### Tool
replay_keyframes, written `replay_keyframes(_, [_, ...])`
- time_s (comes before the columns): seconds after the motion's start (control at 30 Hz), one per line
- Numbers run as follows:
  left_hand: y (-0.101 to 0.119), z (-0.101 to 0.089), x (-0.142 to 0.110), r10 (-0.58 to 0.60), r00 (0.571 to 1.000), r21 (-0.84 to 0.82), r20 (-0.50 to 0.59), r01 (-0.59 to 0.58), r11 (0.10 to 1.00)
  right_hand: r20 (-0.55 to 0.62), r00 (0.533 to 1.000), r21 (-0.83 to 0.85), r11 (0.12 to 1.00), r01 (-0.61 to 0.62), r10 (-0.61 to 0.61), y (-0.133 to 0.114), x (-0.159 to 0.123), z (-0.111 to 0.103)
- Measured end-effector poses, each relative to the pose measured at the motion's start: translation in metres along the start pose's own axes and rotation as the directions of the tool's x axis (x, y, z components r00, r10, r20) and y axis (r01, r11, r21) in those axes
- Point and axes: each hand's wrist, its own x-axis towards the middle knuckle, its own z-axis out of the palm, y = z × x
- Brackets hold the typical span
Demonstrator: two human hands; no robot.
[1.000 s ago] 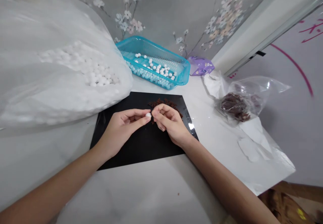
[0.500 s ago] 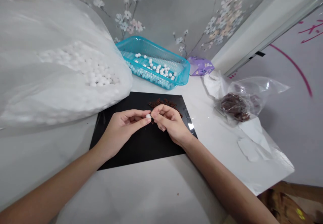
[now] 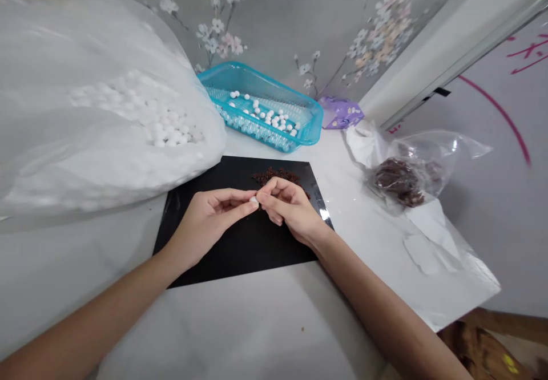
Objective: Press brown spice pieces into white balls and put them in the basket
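My left hand (image 3: 209, 220) pinches a small white ball (image 3: 253, 199) between thumb and forefinger over a black mat (image 3: 240, 249). My right hand (image 3: 286, 206) is curled with its fingertips pressed against the same ball. Just behind the fingers lies a small heap of dark brown crumbs (image 3: 274, 175) on the mat.
A big clear bag of white balls (image 3: 98, 123) fills the left. Behind the mat stands a turquoise plastic basket (image 3: 314, 123) with several white balls. On the right lie a clear bag of brown material (image 3: 400, 177), white paper (image 3: 428, 243) and a purple pouch (image 3: 340, 112). The table edge runs at lower right.
Both hands have stayed over the mat; the fingertips have closed in tighter on the ball, which shows less than before.
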Motion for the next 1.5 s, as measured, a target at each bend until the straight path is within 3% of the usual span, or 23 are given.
replay_keyframes(0.13, [0.001,0.0,0.0,-0.024,0.999,0.01,-0.023,0.024,1.0,-0.065,0.998,-0.06,0.998,0.023,-0.027,0.002,0.0,0.003])
replay_keyframes(0.27, [0.001,0.0,0.001,-0.024,0.998,-0.005,-0.055,0.024,1.0,-0.123,0.975,-0.166,0.972,0.164,-0.185,0.003,-0.006,0.008])
replay_keyframes(0.47, [0.0,-0.001,0.001,-0.028,0.998,-0.066,-0.049,0.025,0.998,-0.038,0.874,-0.584,0.721,0.373,-0.484,0.006,-0.015,0.01])
replay_keyframes(0.73, [0.002,0.001,0.001,-0.012,1.0,-0.079,0.005,0.012,0.997,0.005,0.777,-0.692,0.559,0.457,-0.629,0.014,-0.012,0.01])
replay_keyframes(0.83, [0.001,-0.001,0.001,-0.005,0.999,-0.066,0.036,0.007,0.998,0.012,0.759,-0.684,0.548,0.481,-0.651,0.015,-0.011,0.01])
replay_keyframes(1.17, [-0.002,-0.004,0.002,0.022,0.999,-0.052,0.049,-0.02,0.998,0.025,0.761,-0.671,0.553,0.494,-0.649,0.01,-0.011,0.01])
replay_keyframes(1.5, [0.001,-0.002,0.001,-0.003,0.997,-0.078,0.071,0.008,0.997,-0.014,0.813,-0.637,0.632,0.442,-0.583,0.015,-0.011,0.012])
